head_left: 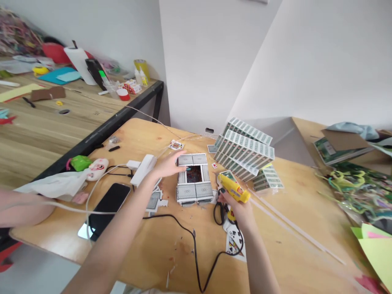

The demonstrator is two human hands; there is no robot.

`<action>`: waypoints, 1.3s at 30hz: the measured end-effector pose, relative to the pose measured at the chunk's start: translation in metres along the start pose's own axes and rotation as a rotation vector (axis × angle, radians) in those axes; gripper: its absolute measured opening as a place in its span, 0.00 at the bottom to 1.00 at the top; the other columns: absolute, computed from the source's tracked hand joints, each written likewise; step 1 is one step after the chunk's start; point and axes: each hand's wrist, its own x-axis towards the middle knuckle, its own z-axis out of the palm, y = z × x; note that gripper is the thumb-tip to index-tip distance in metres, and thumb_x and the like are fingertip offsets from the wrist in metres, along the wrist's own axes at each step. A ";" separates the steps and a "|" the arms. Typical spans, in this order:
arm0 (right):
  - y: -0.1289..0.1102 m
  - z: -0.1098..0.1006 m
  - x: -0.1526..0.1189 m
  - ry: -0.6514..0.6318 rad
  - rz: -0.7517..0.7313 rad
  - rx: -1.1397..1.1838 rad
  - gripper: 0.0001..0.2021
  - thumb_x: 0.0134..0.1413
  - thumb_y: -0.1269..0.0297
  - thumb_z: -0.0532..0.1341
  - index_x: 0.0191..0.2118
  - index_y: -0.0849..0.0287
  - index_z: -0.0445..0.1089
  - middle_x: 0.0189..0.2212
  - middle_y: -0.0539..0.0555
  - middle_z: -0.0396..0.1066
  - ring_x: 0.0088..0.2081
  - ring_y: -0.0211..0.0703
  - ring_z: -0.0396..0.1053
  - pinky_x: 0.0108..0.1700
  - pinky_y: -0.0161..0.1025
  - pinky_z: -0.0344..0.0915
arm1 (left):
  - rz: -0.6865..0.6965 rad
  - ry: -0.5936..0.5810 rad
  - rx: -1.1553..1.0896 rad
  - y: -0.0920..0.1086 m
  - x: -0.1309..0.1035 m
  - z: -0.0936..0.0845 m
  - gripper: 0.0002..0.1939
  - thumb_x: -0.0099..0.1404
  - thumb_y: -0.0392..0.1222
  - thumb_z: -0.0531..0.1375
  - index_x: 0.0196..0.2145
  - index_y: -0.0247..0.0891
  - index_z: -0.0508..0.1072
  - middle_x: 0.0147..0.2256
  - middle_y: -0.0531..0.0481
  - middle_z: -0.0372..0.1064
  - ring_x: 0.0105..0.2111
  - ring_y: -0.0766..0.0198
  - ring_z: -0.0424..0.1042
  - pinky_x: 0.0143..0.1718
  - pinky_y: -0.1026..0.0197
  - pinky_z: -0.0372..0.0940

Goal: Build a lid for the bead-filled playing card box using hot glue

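A rectangular frame made of playing cards [195,191], grey patterned backs outward, lies on the wooden table with a dark square opening in its middle. My left hand [168,164] grips its far left corner, thumb at the opening's edge and fingers at the far side. In my right hand [240,210] is a yellow hot glue gun [234,188], its nozzle pointing toward the frame but apart from it. A black cord [196,241] loops across the table near that hand. Beside and below the glue gun are black-handled scissors [218,214] and loose playing cards [235,237].
Behind the glue gun stands a stack of boxed card decks [245,147]. A phone [107,208], a white power strip [143,169] and cables lie at left. Clear sticks [303,228] stretch across the right. Another person's arm [26,208] enters at the left edge.
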 end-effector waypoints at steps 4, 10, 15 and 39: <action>0.013 -0.009 -0.021 -0.127 0.116 0.150 0.17 0.37 0.53 0.69 0.32 0.59 0.74 0.29 0.57 0.77 0.31 0.51 0.76 0.37 0.48 0.73 | -0.069 -0.141 -0.026 -0.006 0.020 -0.011 0.33 0.47 0.45 0.65 0.53 0.41 0.68 0.54 0.47 0.66 0.52 0.54 0.67 0.51 0.58 0.62; 0.007 0.002 -0.030 -0.248 0.144 0.274 0.22 0.43 0.55 0.67 0.45 0.57 0.70 0.41 0.59 0.75 0.45 0.56 0.72 0.43 0.52 0.72 | -0.095 -0.005 0.012 -0.012 0.011 -0.004 0.31 0.48 0.48 0.65 0.52 0.41 0.69 0.49 0.46 0.71 0.46 0.54 0.71 0.47 0.57 0.64; 0.000 0.006 -0.015 -0.174 0.087 0.364 0.20 0.42 0.59 0.69 0.43 0.57 0.70 0.40 0.56 0.75 0.46 0.53 0.71 0.45 0.51 0.71 | -0.069 0.170 0.153 -0.015 -0.008 0.003 0.29 0.53 0.50 0.63 0.51 0.39 0.68 0.49 0.44 0.69 0.47 0.53 0.69 0.49 0.55 0.64; -0.024 0.036 -0.007 -0.248 0.137 0.530 0.17 0.49 0.45 0.59 0.28 0.55 0.67 0.23 0.53 0.73 0.30 0.47 0.73 0.25 0.39 0.68 | 0.043 -0.088 -0.047 0.106 -0.085 0.103 0.12 0.66 0.45 0.50 0.33 0.37 0.69 0.33 0.46 0.74 0.32 0.60 0.73 0.33 0.62 0.62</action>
